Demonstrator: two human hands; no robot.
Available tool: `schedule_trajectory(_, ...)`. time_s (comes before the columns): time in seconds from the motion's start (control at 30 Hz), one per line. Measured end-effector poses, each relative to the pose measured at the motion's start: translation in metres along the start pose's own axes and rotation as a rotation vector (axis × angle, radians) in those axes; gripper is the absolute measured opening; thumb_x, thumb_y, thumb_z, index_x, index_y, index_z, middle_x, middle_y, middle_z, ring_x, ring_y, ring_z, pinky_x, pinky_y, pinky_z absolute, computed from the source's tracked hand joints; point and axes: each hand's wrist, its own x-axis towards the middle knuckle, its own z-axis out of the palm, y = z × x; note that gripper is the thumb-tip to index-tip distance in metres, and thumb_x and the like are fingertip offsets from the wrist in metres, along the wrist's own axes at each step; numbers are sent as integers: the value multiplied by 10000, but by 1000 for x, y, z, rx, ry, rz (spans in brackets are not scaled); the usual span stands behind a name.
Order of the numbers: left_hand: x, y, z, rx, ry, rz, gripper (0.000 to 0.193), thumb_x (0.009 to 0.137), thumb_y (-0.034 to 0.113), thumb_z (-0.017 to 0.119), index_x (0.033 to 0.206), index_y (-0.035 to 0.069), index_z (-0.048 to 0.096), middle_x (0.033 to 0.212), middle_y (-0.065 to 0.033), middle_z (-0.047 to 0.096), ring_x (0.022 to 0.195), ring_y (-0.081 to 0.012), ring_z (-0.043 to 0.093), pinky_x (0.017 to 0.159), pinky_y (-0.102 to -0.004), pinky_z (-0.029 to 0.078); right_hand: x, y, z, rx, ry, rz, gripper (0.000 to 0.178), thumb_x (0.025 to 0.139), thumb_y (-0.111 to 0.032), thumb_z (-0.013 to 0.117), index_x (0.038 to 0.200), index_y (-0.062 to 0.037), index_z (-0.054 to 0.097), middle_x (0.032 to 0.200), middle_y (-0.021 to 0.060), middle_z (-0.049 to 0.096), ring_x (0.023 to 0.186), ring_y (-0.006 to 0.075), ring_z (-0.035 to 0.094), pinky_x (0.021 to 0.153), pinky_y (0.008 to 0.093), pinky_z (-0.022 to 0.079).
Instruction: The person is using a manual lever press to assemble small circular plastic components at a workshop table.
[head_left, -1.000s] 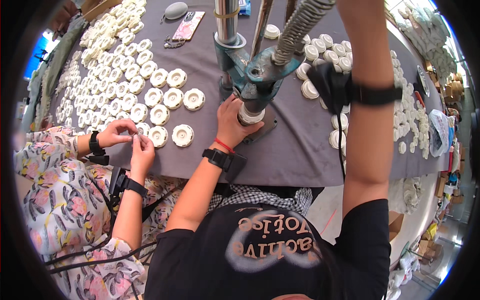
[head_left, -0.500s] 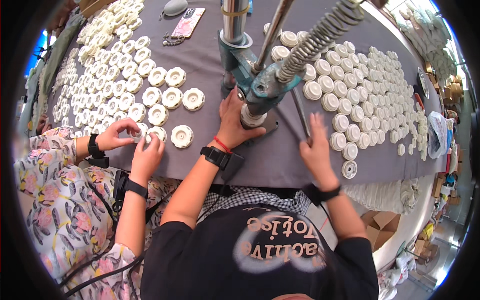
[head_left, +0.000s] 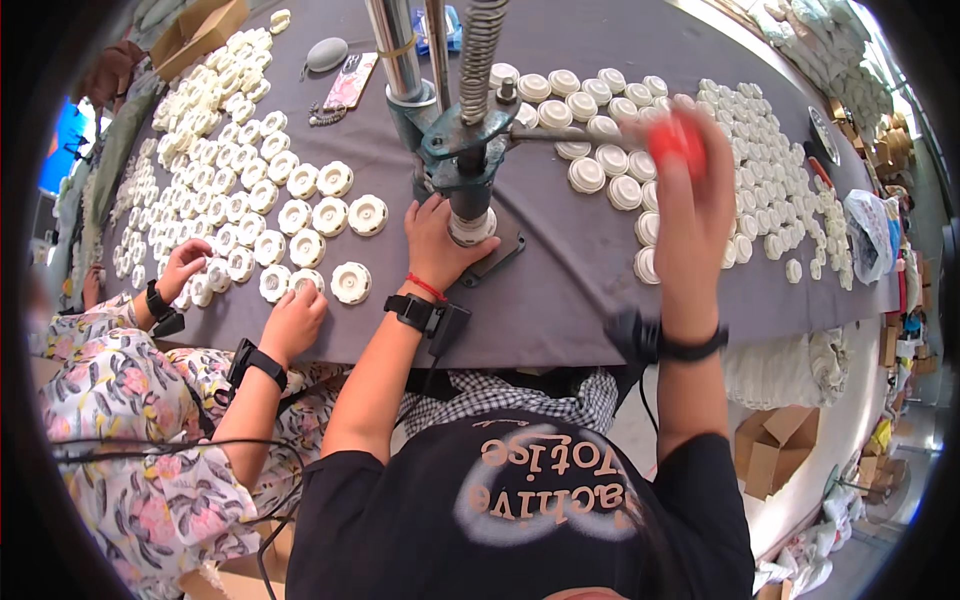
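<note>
A green hand press (head_left: 452, 145) with a steel column and coil spring stands on the table in front of me. My left hand (head_left: 432, 240) is curled round a white round plastic part (head_left: 472, 226) under the ram, its thumb along the near side. Out to the right, my right hand (head_left: 697, 195), partly smeared by motion, grips the red knob (head_left: 678, 145) at the end of the press lever (head_left: 570, 133). Just left of the press, one loose white part (head_left: 351, 283) lies face up.
Rows of white notched parts (head_left: 262, 195) cover the table's left; white capped parts (head_left: 622, 192) spread at right. A co-worker's hand (head_left: 296, 322) touches a part at left. A phone (head_left: 351, 80) and grey oval device (head_left: 326, 54) lie beyond. An open carton (head_left: 776, 440) stands below right.
My right hand has moved up and away, now gripping the knob, and the lever has swung. My left hand stays at the part. The co-worker's farther hand has shifted left; the whole view has shifted.
</note>
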Motion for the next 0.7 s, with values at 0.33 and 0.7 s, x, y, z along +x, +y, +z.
schedule_trajectory(0.33,-83,-23,-2,247,245,-67,744,642,445,823,1209,32,573,1376,-207,474,1363,-388,333,1110,-530,214,-19,222,-7,-1294,-394,319,625,887,-312,613,1387,-3,401,1350,305,446,1253,452,435,1018,480,395)
schedule_trajectory(0.7,-64,-112,-15,660,288,-211,774,861,517,593,1456,75,370,1512,-225,299,1434,-366,199,1127,-573,107,-168,167,1,-831,-369,0,536,725,-134,750,1200,-54,516,1288,282,480,1164,427,483,989,469,414)
